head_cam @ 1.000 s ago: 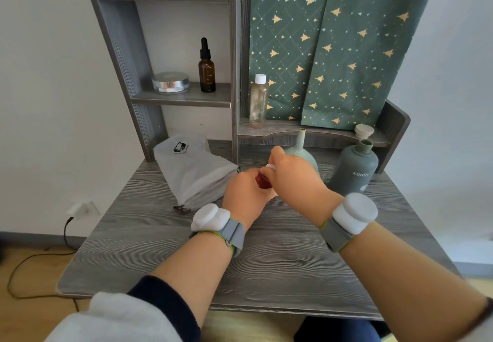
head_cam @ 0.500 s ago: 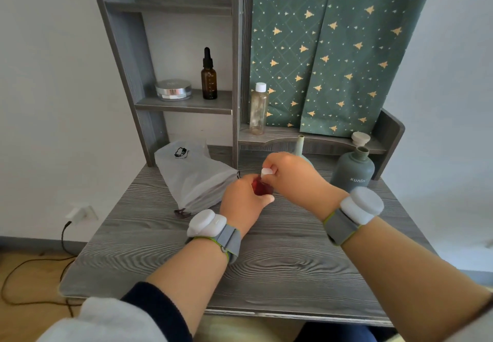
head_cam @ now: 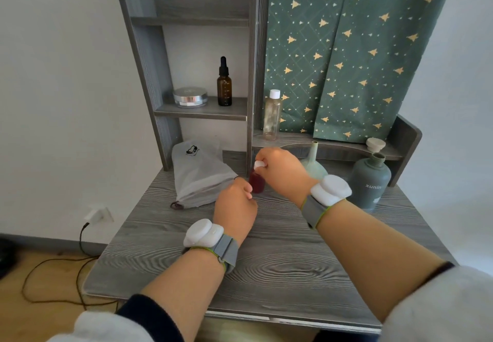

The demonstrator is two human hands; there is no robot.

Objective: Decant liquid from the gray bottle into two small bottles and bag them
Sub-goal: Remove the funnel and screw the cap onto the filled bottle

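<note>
A small bottle of dark red liquid [head_cam: 257, 184] stands on the grey wood desk [head_cam: 280, 261] near its back. My right hand [head_cam: 282, 173] pinches the bottle's white cap [head_cam: 260, 165] from above. My left hand [head_cam: 236, 207] sits lower left of the bottle, fingers curled, fingertips against its lower side. The gray bottle [head_cam: 369, 181] marked "xunin" stands uncapped at the right; its pale cap [head_cam: 375, 144] lies on the ledge behind. A clear small bottle with a white cap [head_cam: 272, 114] stands on the ledge. The gray drawstring bag [head_cam: 200, 178] lies at the left.
A pale green funnel [head_cam: 313, 161] rests spout-up behind my right wrist. An amber dropper bottle [head_cam: 224, 85] and a silver tin [head_cam: 190, 97] sit on the upper shelf. A green star-patterned curtain [head_cam: 346, 48] hangs at the back right. A cable [head_cam: 80, 248] trails on the floor at the left.
My left hand has slid down and back from around the red bottle, which now shows almost fully. My right hand stays on the white cap. The camera has tilted slightly.
</note>
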